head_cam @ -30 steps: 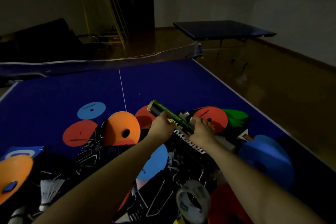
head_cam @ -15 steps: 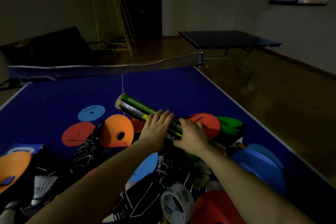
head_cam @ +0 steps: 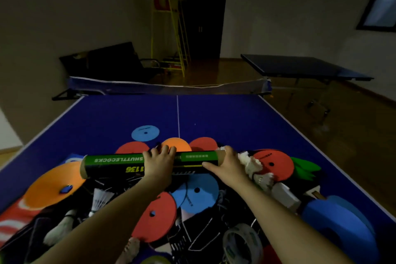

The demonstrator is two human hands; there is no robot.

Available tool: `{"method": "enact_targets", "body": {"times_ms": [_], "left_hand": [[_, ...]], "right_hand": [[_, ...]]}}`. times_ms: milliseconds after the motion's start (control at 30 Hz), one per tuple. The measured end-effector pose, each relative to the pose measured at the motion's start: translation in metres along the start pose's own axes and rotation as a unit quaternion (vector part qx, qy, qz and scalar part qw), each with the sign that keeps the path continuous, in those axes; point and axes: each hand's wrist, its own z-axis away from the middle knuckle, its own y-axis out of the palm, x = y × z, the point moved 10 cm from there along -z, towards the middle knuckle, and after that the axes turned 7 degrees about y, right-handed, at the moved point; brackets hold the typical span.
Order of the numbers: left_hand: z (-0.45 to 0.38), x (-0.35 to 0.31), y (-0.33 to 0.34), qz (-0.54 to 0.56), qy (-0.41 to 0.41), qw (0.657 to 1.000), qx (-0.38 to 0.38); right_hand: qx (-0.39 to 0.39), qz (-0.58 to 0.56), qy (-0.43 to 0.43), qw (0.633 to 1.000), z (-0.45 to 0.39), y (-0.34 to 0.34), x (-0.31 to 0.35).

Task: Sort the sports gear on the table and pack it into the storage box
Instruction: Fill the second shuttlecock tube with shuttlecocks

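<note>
**Both hands gripping a shuttlecock tube over the gear pile**

The shuttlecock tube [head_cam: 150,164] is lying almost level across the middle of the frame, a long dark cylinder with green bands, a cardboard-coloured rim at each end and upside-down lettering reading "SHUTTLECOCKS" and "136". The left hand [head_cam: 159,164] is wrapping its fingers over the tube's middle, grasping it; the right hand [head_cam: 228,167] is clasping the right end, thumb lying along the near side. Loose white shuttlecocks [head_cam: 256,169] are lying just right of that hand.

Below and around the tube, flat foam discs in orange [head_cam: 51,186], red [head_cam: 157,216] and blue [head_cam: 198,194] are spreading over the blue table-tennis table [head_cam: 235,118], mixed with dark netting. A net [head_cam: 171,89] is crossing the table's far edge. Beyond it, the dim room is showing a second table [head_cam: 300,67] at the upper right and a yellow frame [head_cam: 169,32] beside a dark door.
</note>
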Motion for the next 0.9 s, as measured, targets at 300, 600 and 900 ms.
{"method": "enact_targets", "body": {"times_ms": [300,600,900], "left_hand": [[0.027,0.035,0.026,0.007,0.053,0.999,-0.007],[0.013,0.000,0.011,0.080,0.080,0.993,-0.043],[0.008,-0.001,0.013,0.079,0.063,0.995,-0.016]], "right_hand": [[0.071,-0.204,0.026,0.976,0.010,0.055,0.020],[0.058,-0.249,0.014,0.967,0.008,0.057,0.029],[0.058,-0.273,0.037,0.959,0.001,0.063,0.022]]}}
